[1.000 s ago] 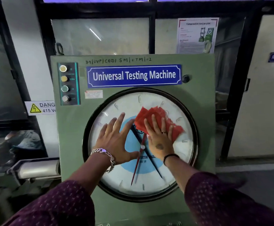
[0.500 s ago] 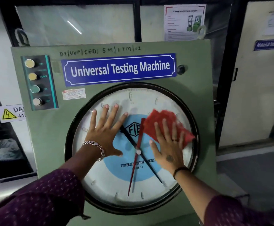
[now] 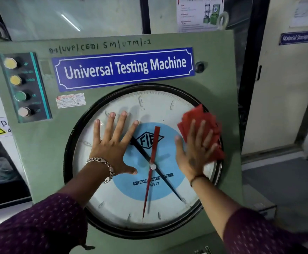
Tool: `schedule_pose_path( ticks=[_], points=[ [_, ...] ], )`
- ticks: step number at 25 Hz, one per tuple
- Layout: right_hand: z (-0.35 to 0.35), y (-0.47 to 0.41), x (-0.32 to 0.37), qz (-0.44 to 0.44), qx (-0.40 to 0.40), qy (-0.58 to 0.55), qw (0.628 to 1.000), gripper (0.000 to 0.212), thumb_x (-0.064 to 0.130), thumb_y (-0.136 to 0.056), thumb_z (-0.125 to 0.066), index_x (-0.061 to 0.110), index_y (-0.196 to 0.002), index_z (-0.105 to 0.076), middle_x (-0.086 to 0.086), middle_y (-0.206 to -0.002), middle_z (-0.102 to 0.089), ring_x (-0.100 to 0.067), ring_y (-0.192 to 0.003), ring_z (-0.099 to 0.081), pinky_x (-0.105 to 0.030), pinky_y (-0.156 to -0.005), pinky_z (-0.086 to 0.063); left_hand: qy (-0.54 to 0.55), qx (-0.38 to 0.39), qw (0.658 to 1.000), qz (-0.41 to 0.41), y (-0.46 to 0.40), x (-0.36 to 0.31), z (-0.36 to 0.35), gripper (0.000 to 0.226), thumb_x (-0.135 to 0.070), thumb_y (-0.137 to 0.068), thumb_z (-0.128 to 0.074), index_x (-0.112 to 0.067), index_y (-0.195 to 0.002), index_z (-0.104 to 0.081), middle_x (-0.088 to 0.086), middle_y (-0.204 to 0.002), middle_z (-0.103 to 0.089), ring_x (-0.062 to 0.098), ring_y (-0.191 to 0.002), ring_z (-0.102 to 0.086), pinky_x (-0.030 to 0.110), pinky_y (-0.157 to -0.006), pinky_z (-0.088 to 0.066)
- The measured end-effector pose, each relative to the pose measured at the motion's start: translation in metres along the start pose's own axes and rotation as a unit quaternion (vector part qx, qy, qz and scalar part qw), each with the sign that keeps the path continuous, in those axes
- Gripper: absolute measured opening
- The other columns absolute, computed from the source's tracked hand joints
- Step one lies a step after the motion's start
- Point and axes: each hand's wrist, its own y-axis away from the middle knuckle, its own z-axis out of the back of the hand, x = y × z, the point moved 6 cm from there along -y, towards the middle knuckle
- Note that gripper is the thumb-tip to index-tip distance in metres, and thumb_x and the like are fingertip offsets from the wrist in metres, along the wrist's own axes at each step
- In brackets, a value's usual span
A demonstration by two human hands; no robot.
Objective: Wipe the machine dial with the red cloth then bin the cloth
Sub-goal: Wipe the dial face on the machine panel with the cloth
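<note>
Pressing flat, your right hand (image 3: 195,151) pins the red cloth (image 3: 202,125) against the machine dial (image 3: 124,204) — fingers spread, cloth bunched under and beyond your fingertips, at the dial's right rim. Your left hand (image 3: 113,149) lies open, palm on the glass, just left of the red pointer (image 3: 152,162) — holding nothing.

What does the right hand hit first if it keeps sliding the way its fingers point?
Likely the dial's black rim: the right hand, flat on the red cloth, points up-right, and the cloth already reaches that edge.
</note>
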Motion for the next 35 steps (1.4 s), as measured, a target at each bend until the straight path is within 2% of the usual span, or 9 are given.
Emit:
schedule_pose_path(
  ticks=[3,5,10,15,19,21,25,30,35],
  points=[
    [-0.011,-0.014,0.075,0.202,-0.006,0.046,0.978,0.080,0.080,-0.104,-0.025,0.045,-0.176,-0.014,0.008,-0.187,-0.004,-0.038,-0.172,0.000,-0.076,-0.130,0.005,-0.009,0.001,1.000,0.000,0.000,0.000,-0.001,0.180,-0.102,-0.033,-0.075,-0.033,-0.176,0.009,0.011,-0.184,0.019,0.045,-0.166,0.021,0.078,-0.128,0.005],
    [-0.014,0.018,0.052,0.269,0.002,0.066,0.961,0.079,0.078,-0.105,-0.030,0.046,-0.175,-0.012,0.009,-0.187,-0.002,-0.035,-0.172,0.003,-0.078,-0.130,-0.001,-0.007,-0.009,1.000,-0.003,0.000,0.000,-0.002,0.179,-0.103,-0.033,-0.075,-0.033,-0.176,0.008,0.010,-0.184,0.020,0.044,-0.166,0.022,0.079,-0.128,0.005],
    [0.004,0.011,-0.006,-0.047,0.003,-0.006,0.999,0.086,0.077,-0.102,-0.024,0.036,-0.175,-0.009,0.001,-0.186,0.001,-0.041,-0.171,0.000,-0.077,-0.129,-0.006,-0.001,-0.027,1.000,-0.015,-0.002,0.001,-0.003,0.181,-0.103,-0.030,-0.076,-0.032,-0.176,0.004,0.010,-0.184,0.020,0.044,-0.166,0.020,0.081,-0.126,0.006],
    [-0.029,0.078,0.019,0.129,0.037,0.031,0.990,0.086,0.082,-0.103,-0.016,0.038,-0.177,-0.014,0.003,-0.187,0.002,-0.037,-0.172,0.005,-0.069,-0.133,0.009,0.000,-0.033,0.999,-0.014,-0.002,0.000,-0.005,0.180,-0.104,-0.031,-0.074,-0.032,-0.176,0.003,0.011,-0.184,0.018,0.046,-0.167,0.015,0.077,-0.126,0.012],
    [-0.030,0.102,-0.063,-0.091,0.049,-0.023,0.994,0.083,0.079,-0.103,-0.019,0.040,-0.173,0.003,0.005,-0.183,0.015,-0.033,-0.171,0.014,-0.074,-0.131,0.001,0.002,-0.041,0.999,-0.013,-0.002,-0.001,-0.004,0.179,-0.103,-0.032,-0.075,-0.032,-0.177,0.002,0.010,-0.184,0.019,0.045,-0.167,0.016,0.070,-0.125,0.023],
    [-0.026,0.060,-0.048,-0.119,0.009,-0.030,0.992,0.085,0.080,-0.104,-0.015,0.037,-0.176,0.001,0.003,-0.186,0.011,-0.037,-0.172,0.008,-0.074,-0.132,0.004,0.000,-0.040,0.999,-0.011,-0.002,-0.001,-0.004,0.179,-0.103,-0.032,-0.074,-0.032,-0.176,0.004,0.010,-0.184,0.020,0.045,-0.167,0.018,0.073,-0.125,0.018],
    [-0.028,0.070,-0.040,0.061,0.001,0.036,0.997,0.086,0.080,-0.105,-0.022,0.036,-0.177,-0.006,0.002,-0.186,0.001,-0.035,-0.172,0.003,-0.068,-0.134,0.006,-0.004,-0.039,0.999,-0.011,-0.001,-0.001,-0.003,0.179,-0.102,-0.033,-0.075,-0.032,-0.176,0.006,0.010,-0.182,0.024,0.045,-0.167,0.019,0.077,-0.126,0.012],
    [-0.011,0.036,-0.028,-0.020,-0.021,-0.005,1.000,0.089,0.084,-0.102,-0.014,0.034,-0.176,-0.007,-0.001,-0.187,0.000,-0.039,-0.172,0.002,-0.076,-0.131,0.001,-0.009,-0.049,0.999,-0.021,-0.001,-0.002,-0.006,0.181,-0.103,-0.030,-0.075,-0.030,-0.177,0.001,0.011,-0.184,0.018,0.045,-0.167,0.017,0.080,-0.126,0.007],
    [-0.023,0.025,0.052,0.308,-0.036,0.082,0.947,0.086,0.079,-0.104,-0.036,0.037,-0.176,-0.019,0.000,-0.187,-0.011,-0.040,-0.172,-0.003,-0.077,-0.130,0.001,-0.010,-0.051,0.998,-0.022,0.000,0.000,-0.006,0.180,-0.100,-0.031,-0.079,-0.029,-0.177,-0.003,0.013,-0.185,0.013,0.045,-0.167,0.016,0.079,-0.127,0.007]
  ],
)
